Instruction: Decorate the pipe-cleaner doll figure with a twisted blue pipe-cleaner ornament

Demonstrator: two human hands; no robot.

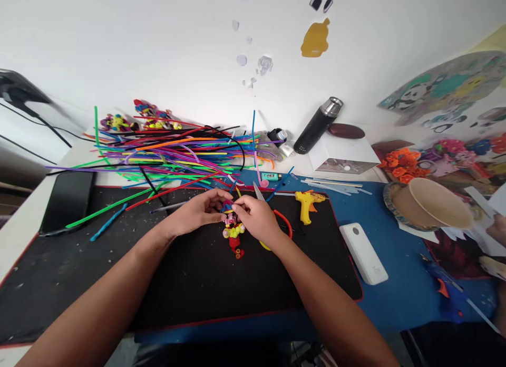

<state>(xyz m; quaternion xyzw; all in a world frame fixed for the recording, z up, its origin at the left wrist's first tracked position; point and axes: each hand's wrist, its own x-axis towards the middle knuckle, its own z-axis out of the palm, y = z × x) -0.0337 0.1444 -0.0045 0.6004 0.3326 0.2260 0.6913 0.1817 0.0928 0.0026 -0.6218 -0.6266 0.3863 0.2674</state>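
Forearms [103, 293] cross the near part of a black mat [213, 293], covering some of it. At mid-mat lies a small fuzzy doll [234, 232], red below and yellow above, legs toward the person. The left hand [195, 213] has thumb and fingers nearly closed on one side of its hat; the right hand [259, 219] pinches the other side between thumb and bent fingers, hiding part of the doll. Under and beside the right hand sit scissors [258, 192], blades pointing away, handles partly covered. To the right are a white power bank [364, 253] and, a little farther, a yellow glue gun [306, 206]. A pen [168, 206] and blue stem [108, 223] lie left, near a phone [68, 201]. Beyond, loose fuzzy stems [177, 151] form a wide heap, some ends overhanging the mat. Clear sticks [336, 185] lie right of it; a bowl [438, 203] stands farther right. Behind are finished-looking dolls [118, 123], a leaning flask [318, 125] and a white box [343, 156].
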